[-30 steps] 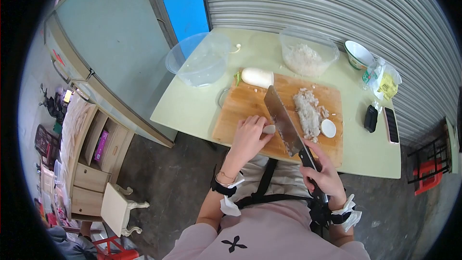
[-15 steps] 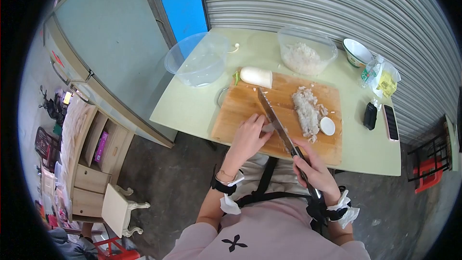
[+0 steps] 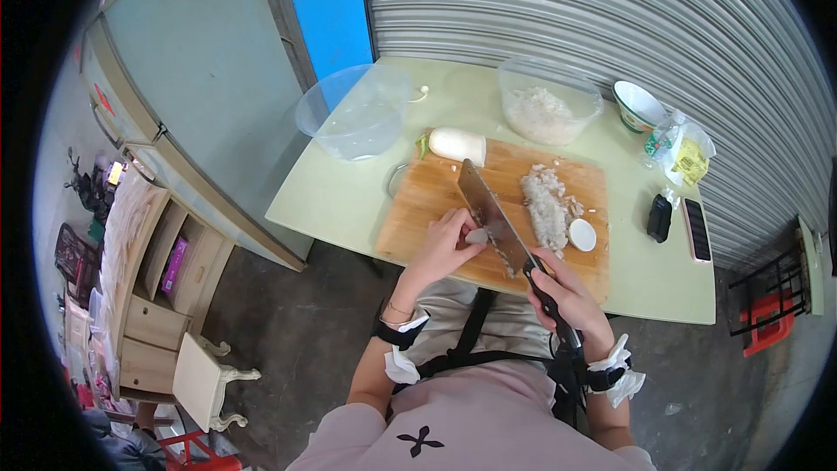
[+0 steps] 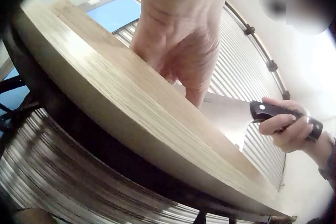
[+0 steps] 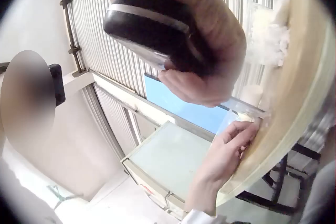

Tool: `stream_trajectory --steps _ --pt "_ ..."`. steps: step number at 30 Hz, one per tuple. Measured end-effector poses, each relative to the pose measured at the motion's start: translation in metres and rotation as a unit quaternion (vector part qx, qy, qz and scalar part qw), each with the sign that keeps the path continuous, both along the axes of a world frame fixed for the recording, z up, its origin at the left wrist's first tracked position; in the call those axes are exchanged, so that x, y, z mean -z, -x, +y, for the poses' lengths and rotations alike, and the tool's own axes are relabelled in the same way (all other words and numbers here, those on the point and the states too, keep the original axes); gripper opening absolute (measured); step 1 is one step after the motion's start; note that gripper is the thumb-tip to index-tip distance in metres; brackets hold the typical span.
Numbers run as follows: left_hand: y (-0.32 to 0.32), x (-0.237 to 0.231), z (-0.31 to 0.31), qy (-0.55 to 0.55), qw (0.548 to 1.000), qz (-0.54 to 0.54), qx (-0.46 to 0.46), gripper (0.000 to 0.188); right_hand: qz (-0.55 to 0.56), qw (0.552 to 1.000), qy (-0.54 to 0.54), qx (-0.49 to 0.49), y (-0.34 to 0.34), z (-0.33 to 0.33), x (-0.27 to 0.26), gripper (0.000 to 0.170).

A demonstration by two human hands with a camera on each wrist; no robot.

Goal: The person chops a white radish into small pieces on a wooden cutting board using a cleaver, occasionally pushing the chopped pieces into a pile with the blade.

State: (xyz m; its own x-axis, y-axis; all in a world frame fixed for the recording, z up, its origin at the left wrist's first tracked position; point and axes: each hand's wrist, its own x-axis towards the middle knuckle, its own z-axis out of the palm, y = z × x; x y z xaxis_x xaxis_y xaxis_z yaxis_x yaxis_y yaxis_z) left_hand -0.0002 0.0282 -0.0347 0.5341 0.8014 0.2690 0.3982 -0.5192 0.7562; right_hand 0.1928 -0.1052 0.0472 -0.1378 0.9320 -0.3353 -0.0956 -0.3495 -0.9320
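My right hand [image 3: 571, 296] grips the black handle of a cleaver [image 3: 499, 220], its blade slanting over the cutting board [image 3: 410, 227]. In the left wrist view the fingers of the right hand [image 4: 289, 127] curl round that handle. My left hand [image 3: 440, 249] pinches a small whitish piece [image 3: 476, 235] on the board, just left of the blade. A pile of chopped white bits [image 3: 547, 209] lies right of the blade, with a round white slice [image 3: 581, 235] at its lower end. A thick white radish piece [image 3: 457, 146] rests at the board's far left.
A clear empty tub [image 3: 353, 122] stands at the table's left, and a clear container [image 3: 549, 113] of white shreds at the back. To the right are a bowl [image 3: 639, 106], a plastic bag [image 3: 691, 157], a black object [image 3: 659, 218] and a phone [image 3: 697, 229].
The cleaver swung left toward the left hand, and its blade now shows more of its flat side than half a second ago. The left hand still holds the piece. The whole view has shifted slightly.
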Motion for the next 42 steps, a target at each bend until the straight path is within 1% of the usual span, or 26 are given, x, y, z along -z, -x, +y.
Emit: stream_trajectory --steps 2,5,9,11,15,20,24,26,28,30,32,36,38,40,42 --pt "0.001 -0.003 -0.001 -0.017 1.0 -0.002 -0.006 0.03 0.0 0.999 -0.014 -0.031 -0.001 0.007 0.001 0.038" --pt "0.001 -0.005 -0.002 -0.013 1.0 -0.005 -0.005 0.03 -0.01 0.999 -0.028 -0.027 0.004 0.023 0.005 0.037" --pt "0.001 -0.008 -0.003 -0.009 1.0 0.004 -0.01 0.031 -0.003 0.999 -0.036 -0.025 0.014 0.028 0.01 0.039" --pt "0.001 -0.001 0.0 -0.008 1.0 -0.021 0.001 0.031 -0.044 0.994 -0.096 -0.015 0.019 0.018 0.019 0.04" --pt "0.001 -0.002 -0.001 -0.013 1.0 -0.028 -0.004 0.031 -0.08 0.989 -0.12 -0.025 0.02 0.009 0.023 0.042" --pt "0.001 -0.001 -0.001 0.019 0.999 -0.035 -0.004 0.03 -0.076 0.991 -0.103 -0.029 0.018 0.005 0.021 0.042" --pt "0.001 0.005 0.004 -0.006 0.999 -0.05 0.003 0.031 -0.044 0.995 -0.083 -0.026 0.012 0.001 0.017 0.04" --pt "0.001 0.004 0.002 0.024 0.998 -0.054 0.0 0.031 -0.047 0.995 -0.079 -0.027 0.009 -0.001 0.016 0.039" --pt "0.001 0.003 0.003 0.025 0.998 -0.058 0.002 0.031 -0.049 0.995 -0.077 -0.027 0.005 -0.002 0.017 0.038" --pt "0.001 0.002 0.002 0.026 0.998 -0.063 0.0 0.031 -0.064 0.994 -0.084 -0.039 0.002 -0.001 0.019 0.043" --pt "0.002 -0.002 0.0 0.034 0.997 -0.063 -0.002 0.032 -0.063 0.994 -0.078 -0.04 0.002 -0.001 0.018 0.042" --pt "0.001 0.002 0.003 0.015 0.997 -0.072 -0.002 0.032 -0.053 0.996 -0.053 -0.041 0.001 0.004 0.013 0.041" --pt "0.001 0.003 0.003 -0.019 0.998 -0.068 -0.003 0.028 -0.047 0.997 -0.041 -0.042 0.0 0.007 0.008 0.041" --pt "0.002 0.002 0.003 -0.02 0.997 -0.071 -0.003 0.028 -0.04 0.998 -0.03 -0.044 0.0 0.013 0.002 0.041" --pt "0.002 0.001 0.002 -0.02 0.997 -0.075 -0.002 0.027 -0.056 0.997 -0.016 -0.06 -0.002 0.017 -0.004 0.035"
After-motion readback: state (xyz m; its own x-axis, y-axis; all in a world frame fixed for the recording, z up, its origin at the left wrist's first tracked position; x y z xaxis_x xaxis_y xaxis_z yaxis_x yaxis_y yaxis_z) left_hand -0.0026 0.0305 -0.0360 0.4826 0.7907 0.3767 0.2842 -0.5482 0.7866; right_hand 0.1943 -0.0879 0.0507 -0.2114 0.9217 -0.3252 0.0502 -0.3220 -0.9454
